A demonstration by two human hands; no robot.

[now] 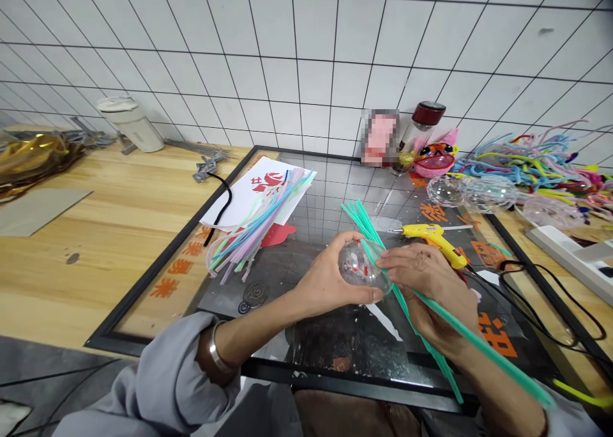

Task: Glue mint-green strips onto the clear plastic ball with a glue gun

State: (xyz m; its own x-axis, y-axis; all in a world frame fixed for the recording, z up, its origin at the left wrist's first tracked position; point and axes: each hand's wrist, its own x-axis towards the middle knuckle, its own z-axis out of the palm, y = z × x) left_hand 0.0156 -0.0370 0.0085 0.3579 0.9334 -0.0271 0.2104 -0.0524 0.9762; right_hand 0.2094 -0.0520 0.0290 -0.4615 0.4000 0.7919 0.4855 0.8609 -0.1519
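Note:
My left hand [328,277] is wrapped round a clear plastic ball [358,268] with red bits inside, held just above the dark glass mat [306,232]. My right hand [426,283] pinches a teal pipe cleaner [479,341] against the ball's right side; the stem is bent round the ball and runs down to the lower right. A bundle of teal pipe cleaners [364,223] lies under my hands. Just beyond my right hand rests a yellow glue gun [433,237].
Pastel pipe cleaners [258,229] lie on white paper with a red cut-out [268,188] at the left. Clear balls [460,191], a jar [421,130] and a colourful pipe-cleaner heap [531,162] fill the back right. A black cable [541,303] loops at the right. A white tumbler [134,124] stands back left.

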